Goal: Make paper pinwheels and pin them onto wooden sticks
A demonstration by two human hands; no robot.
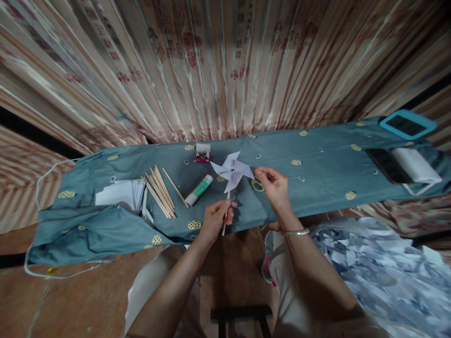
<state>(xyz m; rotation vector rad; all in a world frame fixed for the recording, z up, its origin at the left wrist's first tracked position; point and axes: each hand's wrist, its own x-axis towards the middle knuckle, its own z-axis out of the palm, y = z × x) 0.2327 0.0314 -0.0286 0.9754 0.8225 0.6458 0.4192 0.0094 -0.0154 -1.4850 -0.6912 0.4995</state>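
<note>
A white paper pinwheel [233, 171] with a metal pin at its centre stands over the table on a thin wooden stick [229, 194]. My left hand [216, 218] is closed around that stick below the blades, and the stick's lower end pokes out under the fingers. Thumb and forefinger of my right hand [274, 185] are pinched together at the tip of the right-hand blade. Just beside that blade lie green-handled scissors [257, 186], partly hidden. Left of the pinwheel are a green and white glue stick [199, 190] and an open red box of pins [202, 154].
Several wooden sticks [160, 192] and a stack of white paper [121, 195] lie on the blue tablecloth [317, 162]. At the right are a dark phone [385, 165], a white object [417, 165] and a blue-framed tablet [407, 124]. A bag of paper pieces [391, 272] stands below.
</note>
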